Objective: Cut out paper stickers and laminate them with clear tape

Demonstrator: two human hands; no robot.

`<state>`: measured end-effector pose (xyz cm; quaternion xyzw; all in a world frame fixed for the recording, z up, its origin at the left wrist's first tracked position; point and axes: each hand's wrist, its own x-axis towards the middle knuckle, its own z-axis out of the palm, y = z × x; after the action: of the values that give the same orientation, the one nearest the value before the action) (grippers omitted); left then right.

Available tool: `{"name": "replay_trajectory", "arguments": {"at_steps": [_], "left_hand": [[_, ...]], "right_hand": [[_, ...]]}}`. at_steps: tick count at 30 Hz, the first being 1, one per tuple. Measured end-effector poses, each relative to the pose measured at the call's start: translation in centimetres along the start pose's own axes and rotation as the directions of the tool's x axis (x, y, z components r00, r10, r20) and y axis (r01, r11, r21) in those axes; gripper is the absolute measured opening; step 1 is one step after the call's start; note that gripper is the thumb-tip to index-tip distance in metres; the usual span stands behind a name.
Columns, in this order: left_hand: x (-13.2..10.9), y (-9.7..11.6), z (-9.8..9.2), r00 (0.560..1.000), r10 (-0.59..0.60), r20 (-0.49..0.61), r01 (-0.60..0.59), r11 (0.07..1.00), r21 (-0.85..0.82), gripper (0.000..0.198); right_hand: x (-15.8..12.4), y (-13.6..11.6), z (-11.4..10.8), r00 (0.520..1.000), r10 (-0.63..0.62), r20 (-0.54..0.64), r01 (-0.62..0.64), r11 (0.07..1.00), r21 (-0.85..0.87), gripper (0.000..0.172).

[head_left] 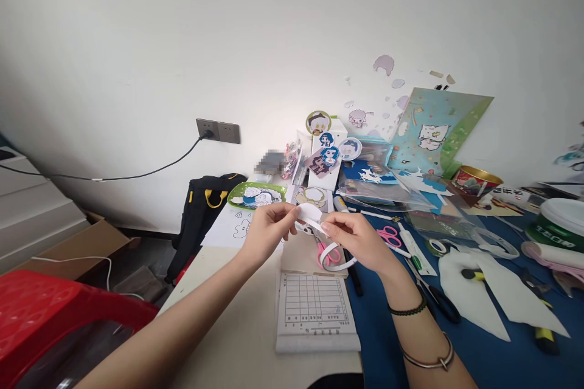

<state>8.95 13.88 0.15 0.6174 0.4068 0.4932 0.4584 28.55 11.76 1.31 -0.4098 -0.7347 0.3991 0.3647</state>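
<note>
White curled paper strip hangs just above the grey ruled notepad. It is pinched between the fingertips of 2 hands: the left hand closed on one end, the right hand closed further along. Pink-handled scissors lie beyond the notepad's right corner on the blue mat.

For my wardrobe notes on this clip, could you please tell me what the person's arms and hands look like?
Both forearms are bare, with no sleeves or gloves in view. The left hand and its wrist wear nothing. Behind the right hand sit a dark beaded bracelet and, further up, a thin silver-coloured bangle.
</note>
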Motion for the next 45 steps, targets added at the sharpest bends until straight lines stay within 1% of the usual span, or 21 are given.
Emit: {"name": "replay_trajectory", "arguments": {"at_steps": [3, 6, 9, 12, 15, 19, 22, 34, 45], "left_hand": [[0.1, -0.2, 0.4, 0.998, -0.056, -0.035, 0.049, 0.985, -0.166, 0.026], [0.0, -0.4, 1.0, 0.989, -0.145, -0.03, 0.125, 0.929, -0.349, 0.022], [-0.2, -0.5, 1.5, 0.981, -0.193, -0.027, 0.155, 0.855, -0.495, 0.019], [-0.3, -0.5, 1.7, 0.975, -0.221, -0.039, 0.157, 0.795, -0.587, 0.02], [-0.3, -0.4, 1.6, 0.964, -0.258, -0.069, 0.159, 0.762, -0.628, 0.022], [-0.1, -0.3, 1.4, 0.94, -0.323, -0.112, 0.162, 0.709, -0.686, 0.014], [0.0, -0.2, 1.4, 0.935, -0.336, -0.111, 0.163, 0.686, -0.709, 0.01], [-0.3, 0.3, 1.7, 0.949, -0.303, -0.085, 0.155, 0.686, -0.711, 0.009], [-0.3, 0.0, 1.6, 0.944, -0.32, -0.08, 0.171, 0.682, -0.711, 0.01]], "right_hand": [[0.1, -0.1, 0.2, 0.999, -0.008, -0.049, 0.015, 0.991, 0.135, 0.033], [0.3, 0.0, 0.9, 0.997, 0.004, -0.083, 0.016, 0.971, 0.238, 0.033], [0.4, 0.1, 1.9, 0.992, 0.02, -0.121, 0.017, 0.957, 0.29, 0.032], [0.4, 0.1, 3.0, 0.988, 0.041, -0.151, 0.004, 0.957, 0.29, 0.031], [0.4, 0.1, 3.7, 0.983, 0.038, -0.179, 0.007, 0.97, 0.245, 0.029], [0.4, 0.2, 4.0, 0.976, 0.034, -0.214, 0.008, 0.981, 0.193, 0.029], [0.5, 0.2, 3.9, 0.976, 0.032, -0.218, 0.006, 0.985, 0.171, 0.028], [0.6, 0.3, 4.1, 0.979, 0.024, -0.2, 0.006, 0.989, 0.15, 0.029], [0.6, 0.4, 4.1, 0.978, 0.024, -0.207, 0.011, 0.986, 0.166, 0.028]]}}
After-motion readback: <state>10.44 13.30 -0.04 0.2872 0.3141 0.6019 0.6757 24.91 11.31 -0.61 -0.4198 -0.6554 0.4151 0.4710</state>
